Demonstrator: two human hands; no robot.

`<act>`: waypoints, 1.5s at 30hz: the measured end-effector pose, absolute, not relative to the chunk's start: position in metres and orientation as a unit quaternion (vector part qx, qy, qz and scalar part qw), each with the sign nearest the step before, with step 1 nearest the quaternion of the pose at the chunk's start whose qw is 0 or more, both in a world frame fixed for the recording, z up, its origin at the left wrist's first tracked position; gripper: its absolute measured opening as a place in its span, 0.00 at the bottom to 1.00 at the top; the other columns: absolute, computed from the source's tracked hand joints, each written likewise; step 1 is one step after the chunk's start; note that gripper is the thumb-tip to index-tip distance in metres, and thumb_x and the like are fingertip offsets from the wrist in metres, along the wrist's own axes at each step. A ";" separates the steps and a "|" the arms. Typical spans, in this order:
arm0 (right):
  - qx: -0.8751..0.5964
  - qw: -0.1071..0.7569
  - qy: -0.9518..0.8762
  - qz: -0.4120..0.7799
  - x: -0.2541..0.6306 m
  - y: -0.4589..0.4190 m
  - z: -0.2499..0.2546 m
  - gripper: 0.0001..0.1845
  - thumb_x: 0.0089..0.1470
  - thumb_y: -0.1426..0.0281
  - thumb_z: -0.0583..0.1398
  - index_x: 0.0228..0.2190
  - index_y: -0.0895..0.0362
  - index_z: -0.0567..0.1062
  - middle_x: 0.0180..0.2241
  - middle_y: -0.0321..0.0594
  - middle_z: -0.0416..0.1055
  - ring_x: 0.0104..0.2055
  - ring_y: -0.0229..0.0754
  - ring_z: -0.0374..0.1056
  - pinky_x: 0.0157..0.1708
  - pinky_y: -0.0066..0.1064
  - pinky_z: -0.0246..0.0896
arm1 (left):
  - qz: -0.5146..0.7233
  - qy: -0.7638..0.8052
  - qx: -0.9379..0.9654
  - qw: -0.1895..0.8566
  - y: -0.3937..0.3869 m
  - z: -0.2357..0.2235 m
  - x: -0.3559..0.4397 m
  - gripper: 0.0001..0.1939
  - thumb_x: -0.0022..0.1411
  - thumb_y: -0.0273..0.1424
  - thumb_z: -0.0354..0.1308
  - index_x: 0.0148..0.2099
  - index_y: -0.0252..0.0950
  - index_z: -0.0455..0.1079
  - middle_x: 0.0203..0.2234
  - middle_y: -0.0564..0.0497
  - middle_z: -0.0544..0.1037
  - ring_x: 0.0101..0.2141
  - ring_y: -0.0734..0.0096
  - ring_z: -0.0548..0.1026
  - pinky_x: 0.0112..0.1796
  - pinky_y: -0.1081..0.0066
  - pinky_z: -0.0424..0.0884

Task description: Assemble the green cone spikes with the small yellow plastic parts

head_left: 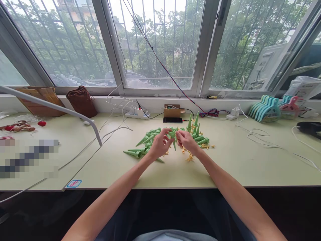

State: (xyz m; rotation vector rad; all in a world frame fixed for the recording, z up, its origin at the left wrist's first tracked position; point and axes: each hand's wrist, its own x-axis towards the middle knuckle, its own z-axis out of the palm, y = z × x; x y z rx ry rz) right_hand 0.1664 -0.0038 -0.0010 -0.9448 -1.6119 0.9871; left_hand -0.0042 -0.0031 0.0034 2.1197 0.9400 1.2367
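Observation:
My left hand (158, 144) and my right hand (187, 141) meet over the middle of the pale green table (225, 167). Together they pinch one green plastic spike (173, 137), its tip pointing down between them. Both hands have curled fingers. Behind and to the left lies a heap of green spikes (146, 140), several lying flat. Up to three spikes stand upright at the back right (196, 122). Small yellow plastic pieces (190, 157) are scattered under and beside my right hand.
A black phone (172, 119), a cardboard box (172, 110) and a power strip (137, 114) sit by the window sill. White cables (263, 142) trail right. A brown pouch (81, 101) and a white lamp arm (62, 110) are left; teal hangers (265, 108) are far right.

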 end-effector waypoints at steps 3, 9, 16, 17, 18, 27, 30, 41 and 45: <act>-0.391 0.490 -0.661 0.412 0.166 -0.004 0.000 0.25 0.57 0.49 0.54 0.22 0.53 0.55 0.16 0.28 0.51 0.15 0.33 0.53 0.15 0.28 0.47 | 0.454 0.348 0.793 0.211 -0.003 0.002 -0.004 0.15 0.62 0.34 0.55 0.50 0.40 0.62 0.40 0.49 0.70 0.26 0.79 0.72 0.25 0.78 0.69; -0.377 0.500 -0.653 0.426 0.166 -0.001 -0.004 0.25 0.57 0.49 0.55 0.21 0.53 0.56 0.17 0.28 0.51 0.14 0.32 0.53 0.14 0.28 0.46 | 0.457 0.336 0.799 0.201 -0.002 0.000 -0.004 0.14 0.63 0.33 0.54 0.51 0.40 0.61 0.40 0.50 0.70 0.26 0.80 0.72 0.23 0.80 0.68; -0.361 0.531 -0.631 0.435 0.165 0.000 -0.005 0.26 0.56 0.48 0.57 0.21 0.54 0.57 0.17 0.27 0.52 0.14 0.30 0.51 0.13 0.27 0.46 | 0.459 0.346 0.783 0.239 -0.005 0.004 -0.001 0.18 0.63 0.38 0.55 0.53 0.40 0.58 0.41 0.48 0.67 0.24 0.81 0.71 0.20 0.80 0.66; -0.360 0.537 -0.629 0.432 0.165 0.000 -0.005 0.26 0.56 0.48 0.57 0.21 0.54 0.57 0.17 0.27 0.52 0.14 0.30 0.51 0.13 0.27 0.46 | 0.462 0.345 0.779 0.246 -0.006 0.004 -0.001 0.18 0.63 0.39 0.55 0.53 0.40 0.58 0.41 0.48 0.67 0.24 0.81 0.71 0.21 0.79 0.67; -0.360 0.542 -0.627 0.427 0.165 0.000 -0.005 0.26 0.56 0.49 0.57 0.21 0.54 0.57 0.16 0.27 0.52 0.14 0.31 0.52 0.13 0.27 0.46 | 0.467 0.345 0.774 0.253 -0.006 0.004 -0.001 0.18 0.64 0.40 0.54 0.53 0.40 0.57 0.41 0.48 0.68 0.23 0.81 0.71 0.21 0.79 0.68; -0.400 0.524 -0.668 0.346 0.166 0.000 -0.008 0.24 0.59 0.49 0.54 0.22 0.54 0.61 0.16 0.31 0.58 0.15 0.32 0.54 0.16 0.27 0.51 | 0.478 0.378 0.675 0.416 0.000 0.006 -0.001 0.20 0.66 0.50 0.45 0.44 0.38 0.59 0.21 0.55 0.71 0.17 0.77 0.68 0.17 0.78 0.62; -0.394 0.506 -0.694 0.328 0.166 -0.004 -0.007 0.24 0.60 0.50 0.53 0.22 0.55 0.62 0.15 0.31 0.60 0.16 0.33 0.55 0.18 0.27 0.51 | 0.461 0.361 0.634 0.506 -0.002 0.010 -0.001 0.19 0.65 0.50 0.47 0.40 0.38 0.57 0.19 0.55 0.71 0.15 0.75 0.67 0.16 0.77 0.61; -0.375 0.505 -0.688 0.362 0.168 -0.004 -0.007 0.22 0.61 0.52 0.53 0.23 0.54 0.61 0.16 0.30 0.59 0.15 0.32 0.55 0.17 0.27 0.51 | 0.426 0.340 0.626 0.557 -0.008 0.018 -0.002 0.20 0.62 0.49 0.53 0.42 0.37 0.58 0.24 0.53 0.72 0.18 0.75 0.70 0.17 0.77 0.62; -0.367 0.509 -0.674 0.391 0.168 -0.002 -0.007 0.22 0.60 0.52 0.54 0.23 0.54 0.59 0.16 0.28 0.55 0.15 0.33 0.54 0.16 0.27 0.52 | 0.426 0.332 0.659 0.524 -0.007 0.015 -0.003 0.21 0.62 0.49 0.54 0.45 0.37 0.59 0.25 0.55 0.69 0.19 0.76 0.71 0.18 0.77 0.64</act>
